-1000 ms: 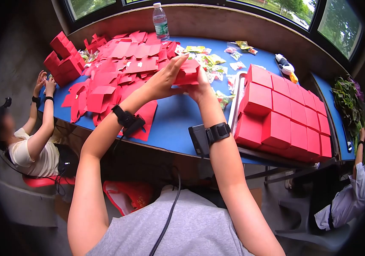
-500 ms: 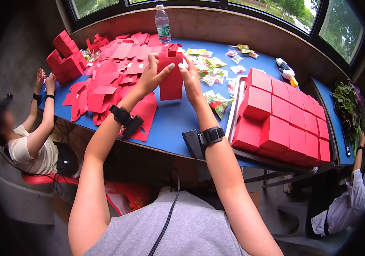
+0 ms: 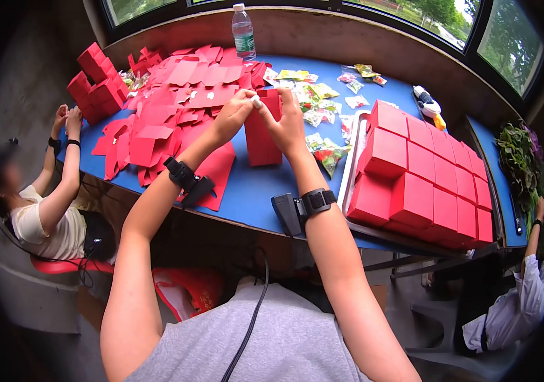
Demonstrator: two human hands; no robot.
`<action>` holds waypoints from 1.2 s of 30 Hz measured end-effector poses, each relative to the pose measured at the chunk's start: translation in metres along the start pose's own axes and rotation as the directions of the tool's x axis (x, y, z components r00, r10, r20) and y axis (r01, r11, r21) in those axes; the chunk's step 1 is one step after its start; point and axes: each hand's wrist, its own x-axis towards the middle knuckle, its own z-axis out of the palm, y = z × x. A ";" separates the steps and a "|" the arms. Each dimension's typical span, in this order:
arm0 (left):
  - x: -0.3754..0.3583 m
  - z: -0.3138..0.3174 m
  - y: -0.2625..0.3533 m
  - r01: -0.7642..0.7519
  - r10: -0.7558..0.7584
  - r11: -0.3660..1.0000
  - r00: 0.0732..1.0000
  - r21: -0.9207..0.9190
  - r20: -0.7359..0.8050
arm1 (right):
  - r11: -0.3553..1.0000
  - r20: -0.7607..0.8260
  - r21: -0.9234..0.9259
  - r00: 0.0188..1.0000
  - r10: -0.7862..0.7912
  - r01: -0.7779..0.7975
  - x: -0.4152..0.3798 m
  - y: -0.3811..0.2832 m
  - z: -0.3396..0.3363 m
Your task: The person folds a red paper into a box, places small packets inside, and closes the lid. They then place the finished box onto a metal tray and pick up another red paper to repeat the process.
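A tall red paper box (image 3: 263,141) stands upright on the blue table, its upper part between my hands. Bent and drawn together, the fingers of my left hand (image 3: 234,116) pinch at its upper left edge. My right hand (image 3: 286,125) is closed round the top right side, with its thumb across the front. Both thumb tips meet near the top edge, where the fingers partly hide the box's opening. To the left lie many flat red paper pieces (image 3: 155,132); wrapped sweets (image 3: 328,153) are scattered to the right.
A white tray (image 3: 352,167) stacked with red boxes (image 3: 412,197) stands at the right. A water bottle (image 3: 244,39) is at the back, and a marker-like item (image 3: 428,106) lies beyond the tray. One person sits left by more boxes (image 3: 97,95); another's hands are far right near plants.
The red box has moved down and slightly right and is now on the table. My left hand has shifted to its top edge, and the thumbs have come together.
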 end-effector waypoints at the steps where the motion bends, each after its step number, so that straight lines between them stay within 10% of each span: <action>1: 0.002 -0.001 -0.003 0.011 -0.011 1.000 1.000 0.024 -0.005 | 0.999 -0.021 0.040 0.999 0.034 -0.033 0.001 -0.001 -0.001; 5: 0.005 0.010 0.005 0.351 -0.411 0.837 0.910 -0.420 -0.057 | 0.999 -0.128 0.034 0.992 0.012 -0.008 -0.001 -0.001 0.002; 9: 0.011 0.014 0.011 0.340 -0.390 0.814 0.921 -0.471 -0.009 | 0.993 -0.196 -0.003 0.973 -0.120 0.122 -0.002 -0.005 0.000; 18: 0.018 0.011 0.006 0.162 -0.086 0.982 0.845 0.098 -0.527 | 0.983 -0.043 -0.141 0.991 -0.126 0.119 -0.003 -0.006 0.002; 23: 0.013 0.008 0.011 0.159 -0.061 0.977 0.846 0.143 -0.530 | 1.000 0.136 -0.008 0.991 0.014 -0.013 -0.002 -0.004 0.004; 28: 0.005 -0.002 0.011 0.101 -0.051 0.987 0.931 0.121 -0.361 | 0.998 0.156 0.064 0.988 0.014 -0.024 -0.006 0.003 0.010; 36: -0.002 -0.023 0.017 -0.282 0.265 0.722 0.956 0.632 0.124 | 0.988 0.160 0.101 0.982 0.103 -0.120 -0.007 0.001 0.009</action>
